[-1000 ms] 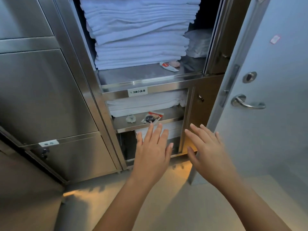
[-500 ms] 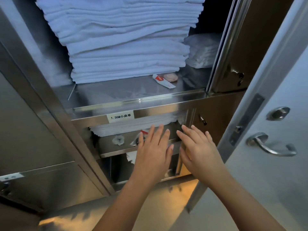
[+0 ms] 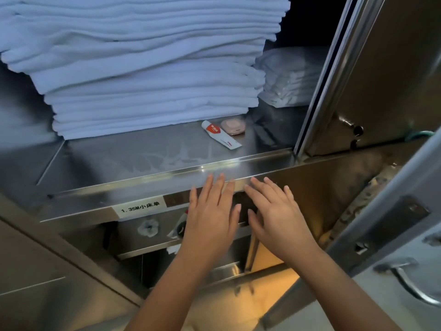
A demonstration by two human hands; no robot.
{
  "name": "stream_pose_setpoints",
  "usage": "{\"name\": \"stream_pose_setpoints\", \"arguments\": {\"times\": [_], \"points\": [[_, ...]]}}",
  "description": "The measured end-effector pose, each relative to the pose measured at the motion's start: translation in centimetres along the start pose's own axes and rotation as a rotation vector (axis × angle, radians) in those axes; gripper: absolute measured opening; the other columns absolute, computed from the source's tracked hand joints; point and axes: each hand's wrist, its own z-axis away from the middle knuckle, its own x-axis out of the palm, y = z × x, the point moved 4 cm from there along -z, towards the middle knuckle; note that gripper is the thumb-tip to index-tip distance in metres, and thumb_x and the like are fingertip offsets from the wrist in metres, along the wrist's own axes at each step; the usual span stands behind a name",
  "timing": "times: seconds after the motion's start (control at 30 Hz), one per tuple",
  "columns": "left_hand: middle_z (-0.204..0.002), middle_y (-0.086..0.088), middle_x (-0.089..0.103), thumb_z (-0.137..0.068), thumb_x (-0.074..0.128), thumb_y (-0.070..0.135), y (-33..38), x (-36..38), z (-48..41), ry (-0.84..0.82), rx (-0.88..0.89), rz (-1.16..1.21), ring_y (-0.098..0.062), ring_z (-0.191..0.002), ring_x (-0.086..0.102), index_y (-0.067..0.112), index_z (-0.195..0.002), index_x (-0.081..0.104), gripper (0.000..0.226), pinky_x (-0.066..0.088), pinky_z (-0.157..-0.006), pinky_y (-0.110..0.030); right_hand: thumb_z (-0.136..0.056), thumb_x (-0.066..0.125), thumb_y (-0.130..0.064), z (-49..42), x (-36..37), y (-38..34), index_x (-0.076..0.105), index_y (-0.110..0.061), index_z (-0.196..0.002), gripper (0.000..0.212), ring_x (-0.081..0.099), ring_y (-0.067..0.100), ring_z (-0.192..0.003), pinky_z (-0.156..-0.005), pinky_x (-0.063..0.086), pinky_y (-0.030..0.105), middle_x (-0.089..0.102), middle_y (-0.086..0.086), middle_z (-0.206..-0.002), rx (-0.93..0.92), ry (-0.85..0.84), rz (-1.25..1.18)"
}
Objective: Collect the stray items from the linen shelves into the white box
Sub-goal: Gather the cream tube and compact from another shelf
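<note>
Our left hand (image 3: pixel 210 218) and right hand (image 3: pixel 274 216) hover spread, empty; we should pinch the tube (image 3: pixel 220 137) clear of the towels (image 3: pixel 143 68).

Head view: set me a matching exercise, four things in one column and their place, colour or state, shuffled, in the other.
Things:
1. tube
2. case
3. scrunchie
4. left hand

Descriptions:
A. pink, rounded
B. white, on the lower shelf
C. white with a red label, lying on the upper shelf
D. open, fingers straight

Pairs: 1-C, 2-A, 3-B, 4-D
</note>
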Motion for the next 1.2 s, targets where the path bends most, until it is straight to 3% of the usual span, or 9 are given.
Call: {"name": "stream_pose_setpoints", "arguments": {"times": [0.2,0.47,0.63,0.8,0.9,1.1,1.2], "points": [[-0.137,-0.015,0.049,-0.09,0.057,0.025,-2.8,1.8,-4.5,-0.034,0.082,0.022,-0.033,-0.13,0.041,0.007,-0.129,0.052,0.043,0.016,-0.101,-0.052,-0.092,0.051,-0.021,-4.4,2.0,0.8,0.04,-0.022,-0.139,0.048,0.019,0.018,-0.141,-0.112,0.007,0.04,0.033,-0.001,-0.149,0.057,-0.008,0.013],[-0.145,-0.013,0.039,-0.093,0.048,0.034,-8.4,3.8,-11.1,-0.165,0.197,0.024,-0.031,-0.137,0.027,0.01,-0.138,0.04,0.052,0.017,-0.107,-0.052,-0.087,0.06,-0.021,-11.5,4.1,0.0,0.046,-0.017,-0.135,0.05,0.029,0.026,-0.137,-0.108,0.014,0.044,0.042,0.006,-0.143,0.174,0.059,0.055],[-0.142,-0.016,0.042,-0.091,0.055,0.029,-9.6,5.3,-14.0,-0.201,0.285,0.04,-0.034,-0.134,0.034,0.006,-0.133,0.047,0.048,0.027,-0.103,-0.059,-0.08,0.067,-0.012,-13.7,5.0,1.1,0.055,-0.009,-0.127,0.048,0.042,0.035,-0.129,-0.103,0.026,0.055,0.053,0.014,-0.133,0.264,0.087,0.062],[-0.137,-0.018,0.047,-0.087,0.06,0.028,-9.6,7.0,-16.1,-0.221,0.328,0.036,-0.037,-0.13,0.04,0.005,-0.13,0.05,0.049,0.03,-0.101,-0.058,-0.086,0.061,-0.018,-15.8,5.9,3.4,0.047,-0.016,-0.134,0.05,0.03,0.029,-0.137,-0.108,0.013,0.048,0.042,0.008,-0.143,0.3,0.063,0.095],[-0.132,-0.02,0.052,-0.082,0.066,0.027,-9.1,8.0,-17.0,-0.185,0.356,-0.002,-0.038,-0.124,0.047,0.004,-0.126,0.055,0.05,0.036,-0.096,-0.058,-0.087,0.06,-0.017,-17.3,6.3,5.2,0.048,-0.015,-0.134,0.049,0.03,0.029,-0.136,-0.109,0.013,0.049,0.043,0.009,-0.143,0.311,0.075,0.083],[-0.132,-0.019,0.053,-0.085,0.062,0.029,-8.1,9.5,-19.1,-0.175,0.336,-0.009,-0.036,-0.126,0.045,0.007,-0.124,0.057,0.045,0.036,-0.096,-0.057,-0.086,0.06,-0.014,-20.0,7.0,8.4,0.051,-0.012,-0.131,0.046,0.036,0.029,-0.133,-0.107,0.021,0.053,0.048,0.01,-0.138,0.261,0.067,0.052],[-0.131,-0.018,0.054,-0.088,0.045,0.034,-8.1,10.1,-20.1,-0.183,0.319,-0.026,-0.036,-0.125,0.046,0.009,-0.125,0.056,0.046,0.038,-0.096,-0.057,-0.086,0.06,-0.015,-21.3,7.2,9.9,0.051,-0.012,-0.13,0.046,0.037,0.029,-0.132,-0.106,0.022,0.053,0.048,0.01,-0.138,0.218,0.063,0.046]]}}
